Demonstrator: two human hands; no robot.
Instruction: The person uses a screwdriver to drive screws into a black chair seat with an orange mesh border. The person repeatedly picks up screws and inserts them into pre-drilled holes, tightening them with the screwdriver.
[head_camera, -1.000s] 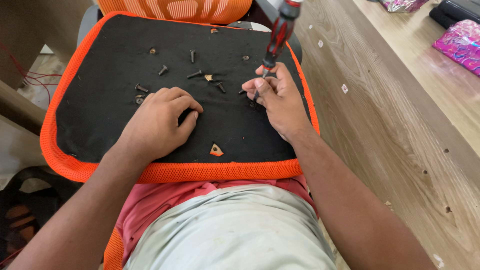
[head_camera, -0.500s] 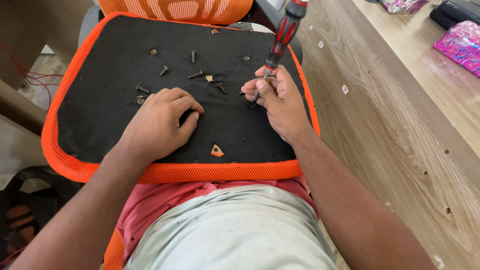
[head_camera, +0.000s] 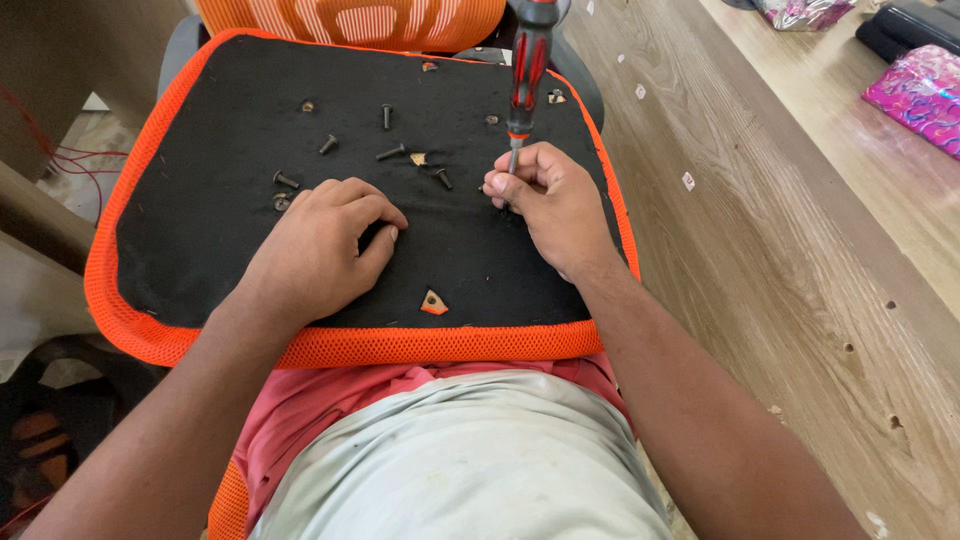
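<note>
A black seat cushion with an orange mesh rim (head_camera: 330, 345) lies across my lap. My right hand (head_camera: 552, 205) grips the metal shaft of a red and black screwdriver (head_camera: 525, 70), which stands nearly upright with its tip on the cushion. My left hand (head_camera: 322, 245) rests palm down on the black fabric, fingers curled; whether anything lies under it I cannot tell. Several dark screws (head_camera: 390, 152) and washers lie scattered on the cushion beyond both hands. A small orange triangular clip (head_camera: 433, 302) lies near the front rim.
An orange mesh chair back (head_camera: 350, 18) stands beyond the cushion. To the right runs a wooden floor (head_camera: 800, 250) with small holes and paper scraps. A pink patterned packet (head_camera: 920, 85) lies at the far right. Red wires (head_camera: 60, 155) trail at the left.
The screwdriver has swung from a tilt to the right to almost upright in my right hand. My left hand has stayed put on the cushion.
</note>
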